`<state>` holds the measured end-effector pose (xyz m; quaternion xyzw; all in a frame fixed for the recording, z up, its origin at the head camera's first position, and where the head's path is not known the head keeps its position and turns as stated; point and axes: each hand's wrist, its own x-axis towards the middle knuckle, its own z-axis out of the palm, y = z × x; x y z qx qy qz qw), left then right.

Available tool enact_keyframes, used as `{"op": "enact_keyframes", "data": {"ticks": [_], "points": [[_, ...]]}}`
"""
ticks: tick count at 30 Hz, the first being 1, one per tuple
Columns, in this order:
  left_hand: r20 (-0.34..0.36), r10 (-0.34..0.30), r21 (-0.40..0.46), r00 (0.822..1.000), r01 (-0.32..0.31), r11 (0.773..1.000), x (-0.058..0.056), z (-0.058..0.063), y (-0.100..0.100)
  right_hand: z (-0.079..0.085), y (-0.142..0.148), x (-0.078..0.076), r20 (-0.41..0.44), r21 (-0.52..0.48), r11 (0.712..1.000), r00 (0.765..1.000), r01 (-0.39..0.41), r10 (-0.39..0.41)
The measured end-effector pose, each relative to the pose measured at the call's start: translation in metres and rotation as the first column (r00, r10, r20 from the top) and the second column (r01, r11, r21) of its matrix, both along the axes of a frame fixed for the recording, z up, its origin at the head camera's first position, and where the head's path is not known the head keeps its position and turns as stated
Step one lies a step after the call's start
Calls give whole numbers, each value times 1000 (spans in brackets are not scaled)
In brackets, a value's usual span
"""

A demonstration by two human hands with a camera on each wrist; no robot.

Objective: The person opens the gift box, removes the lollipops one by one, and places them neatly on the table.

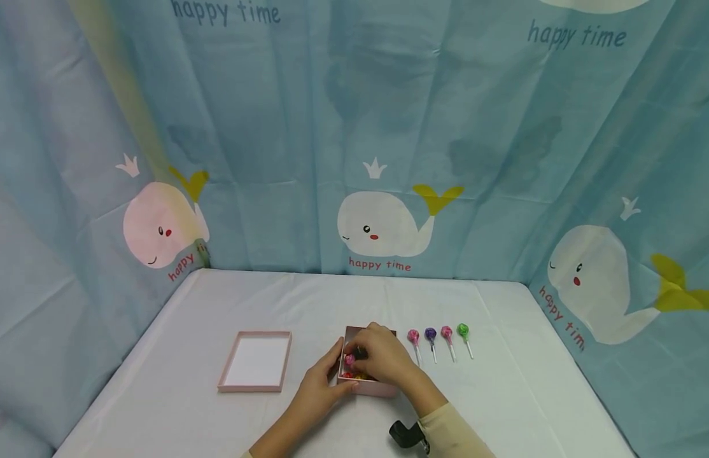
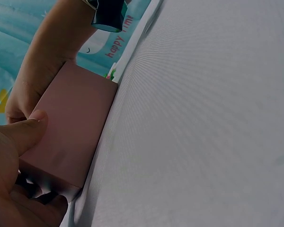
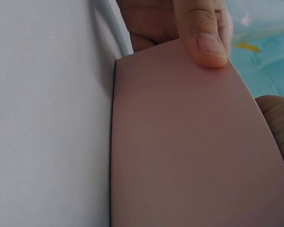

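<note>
While the open pink box (image 1: 373,388) sits on the counter (image 1: 520,394), left hand (image 1: 321,383) pinches its near-left corner, right hand (image 1: 384,356) dips inside by a pink lollipop (image 1: 349,360), grip unclear, lid (image 1: 257,361) lying left, four lollipops (image 1: 447,333) lined up right.

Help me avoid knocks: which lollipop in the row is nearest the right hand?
The leftmost pink lollipop, at the row's end beside the box; the purple lollipop, the other pink lollipop and the green lollipop lie farther from the right hand.
</note>
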<state>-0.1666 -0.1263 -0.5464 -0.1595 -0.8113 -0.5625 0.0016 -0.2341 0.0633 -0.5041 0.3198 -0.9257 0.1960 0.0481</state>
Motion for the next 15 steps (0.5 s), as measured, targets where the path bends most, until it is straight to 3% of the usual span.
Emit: {"op": "enact_keyframes", "data": {"ticks": [7,15], "points": [[9,2,-14,1000,-2,1000,-1,-1,0,-3,3,-1,5,-103,994,1000,24,-24],[6,14,-12,1000,-14,1000,-2,-2,0,0,12,0,-134,-233,972,991,-21,-11]]}}
